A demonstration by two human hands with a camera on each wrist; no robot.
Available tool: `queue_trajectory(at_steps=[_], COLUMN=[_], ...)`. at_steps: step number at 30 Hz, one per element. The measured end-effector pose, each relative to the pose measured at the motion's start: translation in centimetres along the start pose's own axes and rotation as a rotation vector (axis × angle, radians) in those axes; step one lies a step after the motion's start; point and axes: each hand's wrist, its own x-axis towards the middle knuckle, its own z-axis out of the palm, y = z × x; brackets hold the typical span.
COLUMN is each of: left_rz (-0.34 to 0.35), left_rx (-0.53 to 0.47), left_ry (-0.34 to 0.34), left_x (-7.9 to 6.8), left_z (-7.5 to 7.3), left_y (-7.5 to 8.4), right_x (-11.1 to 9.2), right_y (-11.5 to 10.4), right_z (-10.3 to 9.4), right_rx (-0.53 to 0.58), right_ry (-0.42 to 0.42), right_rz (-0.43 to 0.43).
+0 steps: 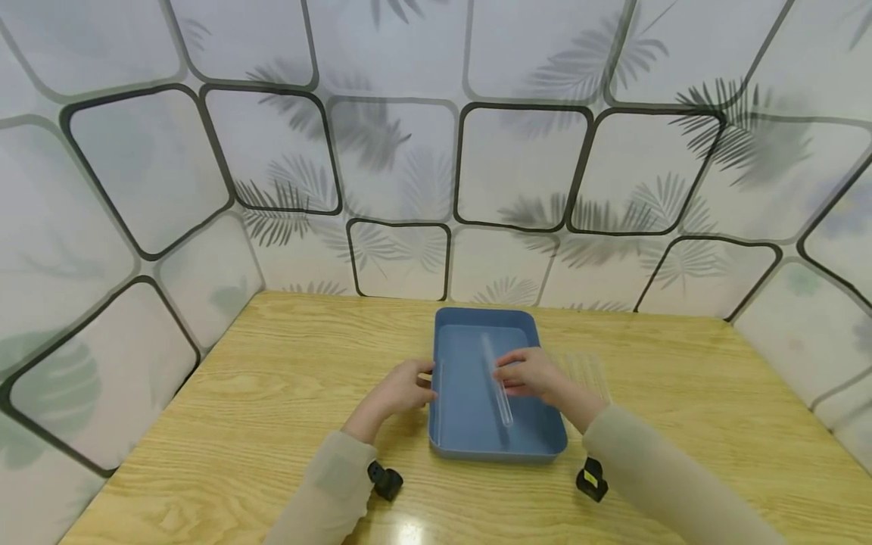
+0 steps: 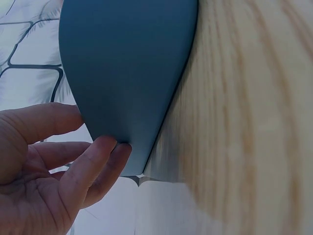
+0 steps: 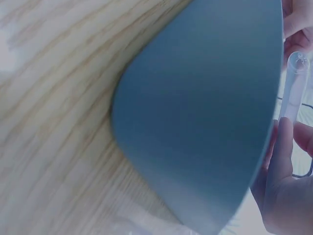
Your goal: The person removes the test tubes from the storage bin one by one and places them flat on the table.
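The left hand (image 1: 398,393) rested with loosely curled fingers (image 2: 100,164) against the outer left wall of the tray (image 1: 453,443), steadying it and gripping nothing. Across from it, the right hand (image 1: 531,375) pinched a clear tube (image 1: 496,378) above the tray's floor, the tube slanting from beyond the fingertips back toward the near wall. To do this well, it seemed best to lower the tube flat and lengthwise before letting go, so it would not roll or knock the thin second tube (image 1: 440,401) lying along the left wall. Just beyond the right hand, more clear tubes (image 1: 586,371) lay on the bench (image 1: 272,424); whether they were bagged I could not tell.
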Motion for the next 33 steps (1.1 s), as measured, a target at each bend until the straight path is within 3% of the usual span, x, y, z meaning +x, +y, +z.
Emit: queue_trajectory(at_steps=[15,33], left_rz=[0.003,0.017], left_rx=[-0.006,-0.012], left_ry=[-0.010,-0.004], left_x=[0.0,-0.1], left_z=[-0.1,-0.1], left_y=[-0.1,0.0], right_x=[-1.2,-2.0], right_y=[0.5,1.1], right_z=[-3.1,-5.0], right_rx=[-0.026,0.006], right_ry=[-0.015,0.003], right_rz=[-0.009,0.007])
